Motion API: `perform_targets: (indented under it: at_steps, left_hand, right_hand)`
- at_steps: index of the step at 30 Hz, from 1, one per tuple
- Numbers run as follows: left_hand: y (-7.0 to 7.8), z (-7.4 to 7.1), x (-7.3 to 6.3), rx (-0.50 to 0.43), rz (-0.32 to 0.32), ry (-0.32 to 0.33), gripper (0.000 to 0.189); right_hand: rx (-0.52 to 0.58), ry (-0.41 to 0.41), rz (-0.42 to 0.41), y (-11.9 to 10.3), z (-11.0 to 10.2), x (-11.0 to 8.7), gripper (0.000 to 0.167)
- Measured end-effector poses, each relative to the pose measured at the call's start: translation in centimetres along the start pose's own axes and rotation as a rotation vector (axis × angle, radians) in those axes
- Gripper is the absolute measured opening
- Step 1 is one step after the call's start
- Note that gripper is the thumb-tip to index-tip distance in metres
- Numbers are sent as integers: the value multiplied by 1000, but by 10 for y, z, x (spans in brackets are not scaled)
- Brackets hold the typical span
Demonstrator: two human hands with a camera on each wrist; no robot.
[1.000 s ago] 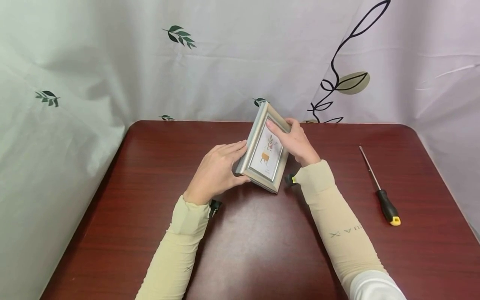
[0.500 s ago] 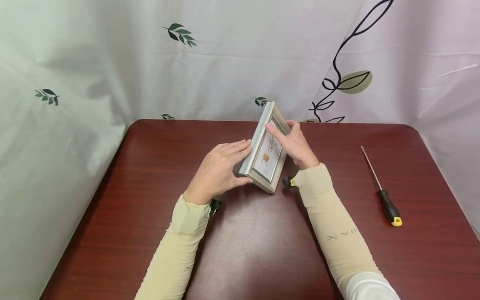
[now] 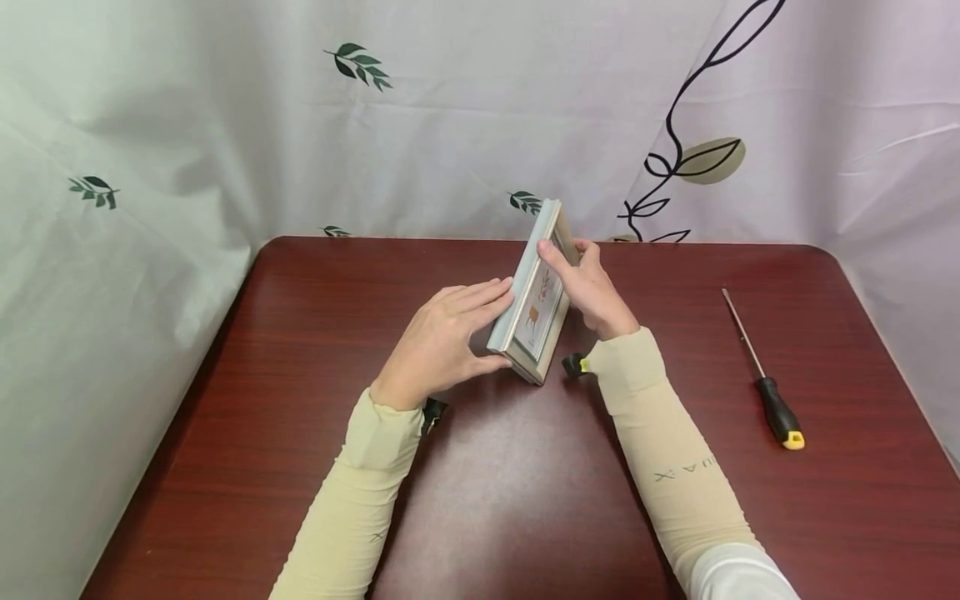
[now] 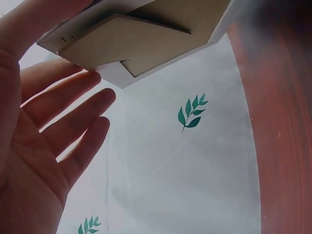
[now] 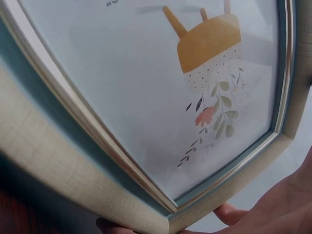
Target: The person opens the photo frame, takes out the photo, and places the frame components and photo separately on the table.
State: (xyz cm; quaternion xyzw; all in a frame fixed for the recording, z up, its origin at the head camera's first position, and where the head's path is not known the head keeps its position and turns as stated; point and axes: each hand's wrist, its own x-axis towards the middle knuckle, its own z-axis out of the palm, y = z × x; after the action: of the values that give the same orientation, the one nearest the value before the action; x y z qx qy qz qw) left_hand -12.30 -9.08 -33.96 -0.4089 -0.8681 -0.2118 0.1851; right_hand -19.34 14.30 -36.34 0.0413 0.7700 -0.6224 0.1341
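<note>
A picture frame (image 3: 534,321) with a pale gold border stands tilted above the table in the head view, its left side edge facing me. My right hand (image 3: 594,287) grips its right side, thumb across the front and fingers behind. Nearly straight fingers of my left hand (image 3: 442,337) touch the left edge, with the thumb at the bottom corner. The left wrist view shows the brown backing with its stand flap (image 4: 131,46) and the spread left fingers (image 4: 80,129). Up close in the right wrist view is the glazed print (image 5: 209,44) of an orange legged planter with flowers.
A screwdriver (image 3: 772,400) with a black and yellow handle lies at the right of the dark red wooden table (image 3: 247,433). Behind the table hangs a white curtain (image 3: 450,108) with leaf prints. Small dark wrist cameras sit under both cuffs.
The picture frame has turned so that its front faces further right and more of its left side edge shows. My left hand has shifted slightly right along with it; the right keeps its grip.
</note>
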Motion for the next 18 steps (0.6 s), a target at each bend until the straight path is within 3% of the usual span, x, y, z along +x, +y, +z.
perform_targets:
  at_steps: [8, 18]
  left_hand:
    - [1, 2, 0, -65, 20, 20, 81]
    - [4, 6, 1, -63, -12, 2, 85]
  right_hand:
    - [141, -18, -3, -1, 0, -1, 98]
    - [200, 3, -43, -2, -3, -4, 95]
